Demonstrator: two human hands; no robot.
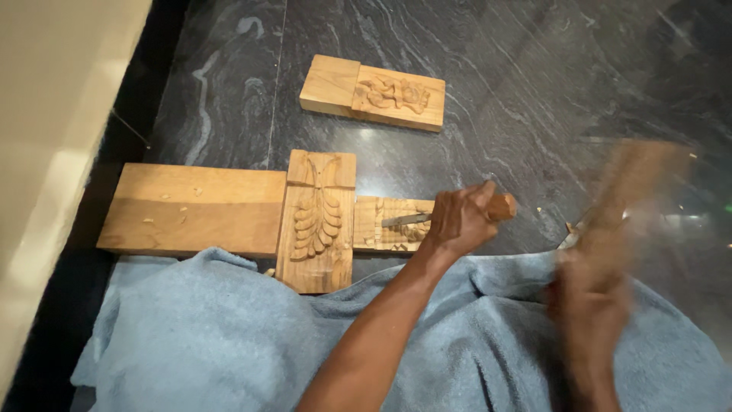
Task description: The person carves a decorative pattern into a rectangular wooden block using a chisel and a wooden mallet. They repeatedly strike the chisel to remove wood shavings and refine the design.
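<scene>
Chisel (450,216) lying horizontal, blade pointing left, left hand (460,221) gripping

Bystanders on the dark stone floor (496,91)

I see a carved block (372,92) at upper centre, a plain plank (191,210) at left, a leaf-carved panel (317,221) beside it, and a blue towel (198,336) below.

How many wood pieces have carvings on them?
3: a far carved block, a leaf-carved panel in the middle, and a small piece under the chisel. More may be hidden.

Plain board (191,207) left of leaf carving (316,221), small carved block (389,225) right, another carving (374,93) behind.
</scene>
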